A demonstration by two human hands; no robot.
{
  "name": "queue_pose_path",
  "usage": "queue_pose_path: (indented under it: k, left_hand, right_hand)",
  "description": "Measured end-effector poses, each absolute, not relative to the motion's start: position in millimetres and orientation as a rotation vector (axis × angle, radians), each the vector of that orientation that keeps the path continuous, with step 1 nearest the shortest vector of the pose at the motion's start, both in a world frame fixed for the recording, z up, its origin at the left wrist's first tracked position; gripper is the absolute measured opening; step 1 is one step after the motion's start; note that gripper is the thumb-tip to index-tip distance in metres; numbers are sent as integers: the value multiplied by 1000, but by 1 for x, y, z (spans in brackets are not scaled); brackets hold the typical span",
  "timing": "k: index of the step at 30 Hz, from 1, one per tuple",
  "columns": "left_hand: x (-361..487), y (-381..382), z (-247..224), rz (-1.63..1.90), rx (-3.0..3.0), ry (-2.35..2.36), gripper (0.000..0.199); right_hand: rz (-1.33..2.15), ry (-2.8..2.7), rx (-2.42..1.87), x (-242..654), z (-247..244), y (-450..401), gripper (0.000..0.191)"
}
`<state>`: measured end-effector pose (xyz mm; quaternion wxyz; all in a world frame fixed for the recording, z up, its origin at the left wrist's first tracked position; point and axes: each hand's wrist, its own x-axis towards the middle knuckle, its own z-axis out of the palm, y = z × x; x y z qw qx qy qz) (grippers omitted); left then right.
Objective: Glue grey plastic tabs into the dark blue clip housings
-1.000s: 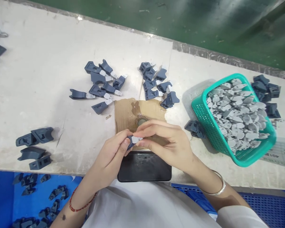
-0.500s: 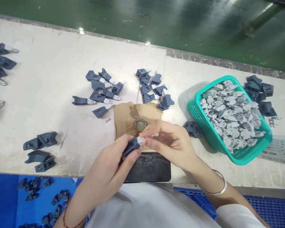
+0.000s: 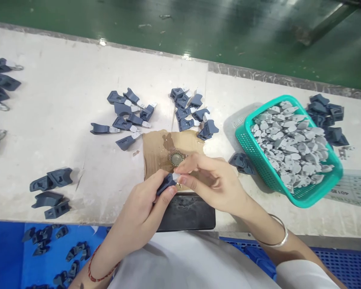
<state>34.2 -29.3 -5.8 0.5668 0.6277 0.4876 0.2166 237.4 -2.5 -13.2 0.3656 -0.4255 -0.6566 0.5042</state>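
My left hand (image 3: 144, 204) is closed on a dark blue-grey plastic part (image 3: 166, 184), holding it over the near edge of the brown cardboard (image 3: 155, 150). A small light grey piece (image 3: 176, 177) sits at the right end of that part, pinched between the thumb and index finger of my right hand (image 3: 218, 182). Just beyond the fingertips, a round metal object (image 3: 177, 159) rests on the cardboard. Below the hands lies a black flat device (image 3: 188, 212), partly covered by my left hand.
A green basket (image 3: 315, 198) of light grey pieces stands at the right. Blue-grey parts with light grey ends (image 3: 124, 122) lie in groups beyond the cardboard and at the far left. More dark parts (image 3: 49, 198) lie near the front left edge.
Both hands have shifted very slightly left with the part between them. The light grey piece stays at the dark part's end; the view has moved a little.
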Motion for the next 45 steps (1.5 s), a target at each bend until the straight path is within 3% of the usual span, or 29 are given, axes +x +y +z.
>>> queue_pose_path:
  k: [7,12,18,27,40,45]
  left_hand:
    - [34,-27,-6,461,1452,1125,33]
    - [30,-22,-4,572,1469,1056,14]
    - [31,-30,-3,656,1313,925,21]
    - [42,-34,-20,943,1544,961,19]
    - [44,-29,-25,1124,1759,952,32]
    - [22,-27,-23,1020,1771,1132,18]
  right_hand:
    - [1238,-1710,-1124,238,-15,-4,8]
    - [1082,-1737,-932,238,-15,-4,6]
    - [881,-1874,-785,233,-16,-8,12]
    - [822,-1903,-787,228,-20,-13,10]
    - [872,-1921,-778,226,-19,-13,12]
    - [657,-1925,-980,249,-1,-1,13]
